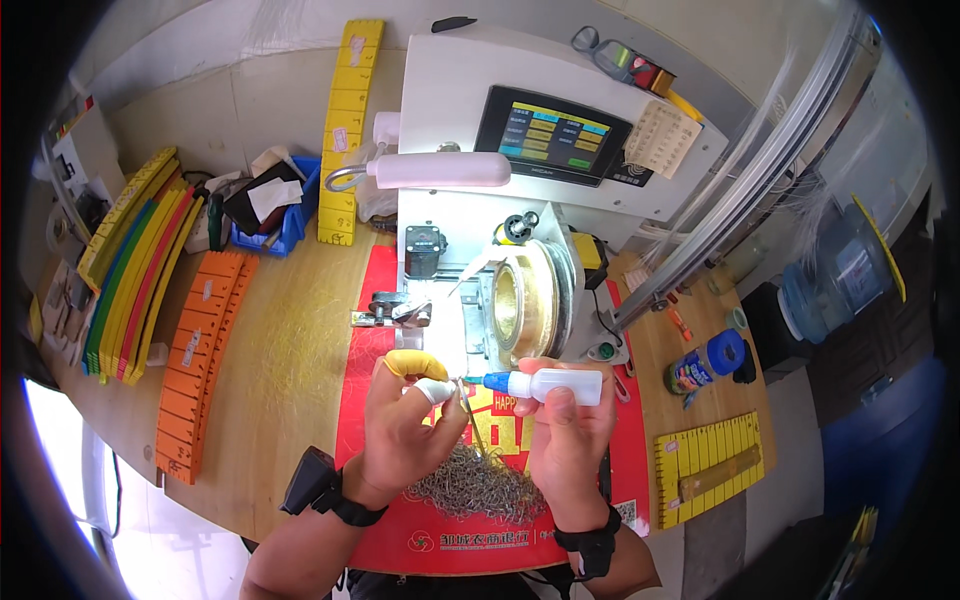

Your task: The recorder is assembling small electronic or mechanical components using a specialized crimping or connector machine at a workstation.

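Observation:
My right hand (570, 440) is closed around a small white squeeze bottle (566, 384), held nearly level. Its blue nozzle (492, 381) points left, right by my left fingertips. A yellow cover and a white cover sit on fingers of my left hand (405, 425). Those fingers are pinched together; what is between them is too small and too brightly lit to name. A thin brownish strip (473, 423) shows just below the pinch. Under both hands a heap of small grey metal pieces (475, 485) lies on the red mat (395, 540).
Beyond my hands stands a white machine with a screen (550, 135), a lit lamp (440, 170) and a gold-coloured wheel (512, 305). Orange rulers (205, 365) and a blue bin (300, 205) lie left. At right are a blue-lidded jar (705, 362) and yellow ruled boards (708, 468).

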A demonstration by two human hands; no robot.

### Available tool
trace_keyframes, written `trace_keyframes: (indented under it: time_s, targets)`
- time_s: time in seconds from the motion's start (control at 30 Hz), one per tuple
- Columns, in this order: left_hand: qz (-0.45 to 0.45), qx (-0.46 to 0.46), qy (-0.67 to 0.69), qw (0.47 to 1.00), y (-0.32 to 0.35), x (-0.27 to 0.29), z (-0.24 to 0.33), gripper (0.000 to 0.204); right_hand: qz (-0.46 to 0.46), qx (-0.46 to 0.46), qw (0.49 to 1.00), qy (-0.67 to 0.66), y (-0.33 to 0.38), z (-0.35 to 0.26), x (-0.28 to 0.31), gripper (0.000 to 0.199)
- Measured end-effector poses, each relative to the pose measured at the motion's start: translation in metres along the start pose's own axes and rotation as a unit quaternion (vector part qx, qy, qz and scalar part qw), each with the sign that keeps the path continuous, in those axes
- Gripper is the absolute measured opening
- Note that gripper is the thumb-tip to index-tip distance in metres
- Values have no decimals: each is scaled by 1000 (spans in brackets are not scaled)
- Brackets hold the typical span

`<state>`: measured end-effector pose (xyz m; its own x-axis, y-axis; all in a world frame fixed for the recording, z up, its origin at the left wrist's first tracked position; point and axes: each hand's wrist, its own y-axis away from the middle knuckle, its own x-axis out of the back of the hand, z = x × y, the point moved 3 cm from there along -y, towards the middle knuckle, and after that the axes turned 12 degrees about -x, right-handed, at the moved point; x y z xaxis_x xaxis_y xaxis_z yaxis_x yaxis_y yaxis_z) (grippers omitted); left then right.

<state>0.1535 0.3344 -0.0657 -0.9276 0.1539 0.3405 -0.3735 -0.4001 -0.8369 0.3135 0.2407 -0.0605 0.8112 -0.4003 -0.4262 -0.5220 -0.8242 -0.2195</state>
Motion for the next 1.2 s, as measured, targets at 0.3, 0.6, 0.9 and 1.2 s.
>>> trace_keyframes:
  time_s: [0.3, 0.6, 0.9, 1.2]
  targets:
    - [-1, -28, 1, 1000, -1, -5, -2, 22, 22, 35, 999, -4, 6, -14, 9, 25]
    - [15, 6, 27, 999, 2, 2, -3, 26, 290, 248, 923, 56, 3, -148, 158, 23]
    - [-21, 57, 48, 997, 5, -8, -4, 21, 363, 173, 847, 347, -22, -172, 259, 25]
    - [-2, 65, 61, 996, 4, -9, -8, 17, 313, 151, 741, 575, -14, -148, 239, 61]
